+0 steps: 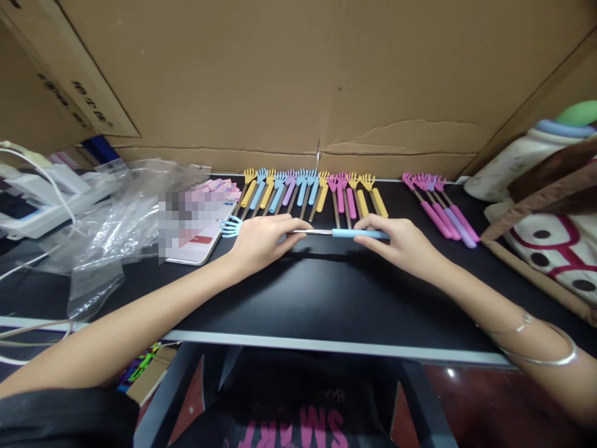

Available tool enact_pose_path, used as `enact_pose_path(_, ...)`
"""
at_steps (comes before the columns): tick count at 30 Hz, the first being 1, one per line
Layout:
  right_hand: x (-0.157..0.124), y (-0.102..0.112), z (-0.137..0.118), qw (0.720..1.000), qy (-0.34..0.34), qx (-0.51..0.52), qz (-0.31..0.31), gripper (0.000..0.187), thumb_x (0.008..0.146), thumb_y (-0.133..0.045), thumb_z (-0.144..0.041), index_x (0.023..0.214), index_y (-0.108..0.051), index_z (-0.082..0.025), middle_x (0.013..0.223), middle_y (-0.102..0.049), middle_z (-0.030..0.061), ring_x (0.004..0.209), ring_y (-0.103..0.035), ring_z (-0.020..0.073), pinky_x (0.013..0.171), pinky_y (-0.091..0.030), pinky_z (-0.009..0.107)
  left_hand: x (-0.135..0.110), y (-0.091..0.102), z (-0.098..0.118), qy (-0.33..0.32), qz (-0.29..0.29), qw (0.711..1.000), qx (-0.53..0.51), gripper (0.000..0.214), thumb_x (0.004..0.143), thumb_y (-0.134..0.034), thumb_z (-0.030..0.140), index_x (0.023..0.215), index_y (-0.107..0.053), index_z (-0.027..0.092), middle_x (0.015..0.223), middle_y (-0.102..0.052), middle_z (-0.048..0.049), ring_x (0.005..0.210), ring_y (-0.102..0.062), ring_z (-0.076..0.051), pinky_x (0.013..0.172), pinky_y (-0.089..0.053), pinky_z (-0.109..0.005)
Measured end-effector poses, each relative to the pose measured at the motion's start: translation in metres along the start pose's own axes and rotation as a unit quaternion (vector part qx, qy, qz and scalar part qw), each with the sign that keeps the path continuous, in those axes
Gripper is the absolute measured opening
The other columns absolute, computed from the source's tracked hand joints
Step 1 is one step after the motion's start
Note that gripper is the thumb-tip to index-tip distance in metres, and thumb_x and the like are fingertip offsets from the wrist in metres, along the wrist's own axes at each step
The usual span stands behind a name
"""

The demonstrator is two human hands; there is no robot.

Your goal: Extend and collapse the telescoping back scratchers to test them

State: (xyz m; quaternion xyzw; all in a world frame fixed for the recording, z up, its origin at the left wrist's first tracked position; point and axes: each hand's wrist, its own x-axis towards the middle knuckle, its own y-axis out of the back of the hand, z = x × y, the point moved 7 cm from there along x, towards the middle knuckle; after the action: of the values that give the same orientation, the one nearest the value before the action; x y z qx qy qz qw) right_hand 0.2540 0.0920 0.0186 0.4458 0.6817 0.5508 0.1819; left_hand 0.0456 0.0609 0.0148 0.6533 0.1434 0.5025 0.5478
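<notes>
Sleeve; blue scratcher across 2 hands

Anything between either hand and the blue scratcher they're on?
Nothing visible. The left hand grips the blue scratcher toward its claw end, the right hand its handle. The other scratchers lie beyond it, not in between.

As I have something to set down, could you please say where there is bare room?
The widest bare patch of black tabletop lies between the handheld light blue claw-headed scratcher and the pale front edge. A narrow gap parts the multicoloured scratcher row from the pink and purple scratchers. Crowded: left, crumpled clear plastic; right, a patterned fabric bag.
</notes>
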Motion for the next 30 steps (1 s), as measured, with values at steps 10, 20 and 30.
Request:
enact_pose_path(10,0.001,-0.013,-0.009,0.980,-0.008,0.163,-0.115,0.042,0.091,-0.037,-0.050,0.080,-0.061,-0.017,0.058,-0.046,-0.0025,0.054,-0.043,0.0095,0.054,-0.034,0.022,-0.003,0.004,0.006,-0.058,0.068,0.995,0.045,0.027,0.095,-0.046,0.039,0.106,-0.070,0.031,0.074,-0.067,0.0014,0.069,-0.060,-0.011,0.051,-0.033,-0.022)
enact_pose_path(20,0.001,-0.009,-0.010,0.993,0.000,0.101,-0.062,0.033,0.089,-0.044,-0.046,0.083,-0.062,-0.019,0.076,-0.062,0.0015,0.067,-0.054,0.0119,0.064,-0.039,0.023,-0.003,0.002,0.005,-0.059,0.045,0.997,0.036,0.031,0.096,-0.042,0.041,0.104,-0.069,0.028,0.079,-0.066,0.0015,0.073,-0.062,-0.010,0.052,-0.032,-0.022)
enact_pose_path(30,-0.004,0.000,-0.017,0.996,0.077,0.022,0.032,0.016,0.085,-0.056,-0.036,0.086,-0.059,-0.021,0.081,-0.064,0.0013,0.070,-0.056,0.0120,0.065,-0.041,0.023,-0.002,-0.014,-0.005,0.032,-0.058,0.994,-0.087,0.027,0.095,-0.046,0.042,0.104,-0.068,0.030,0.091,-0.071,0.0053,0.078,-0.065,-0.011,0.057,-0.036,-0.020)
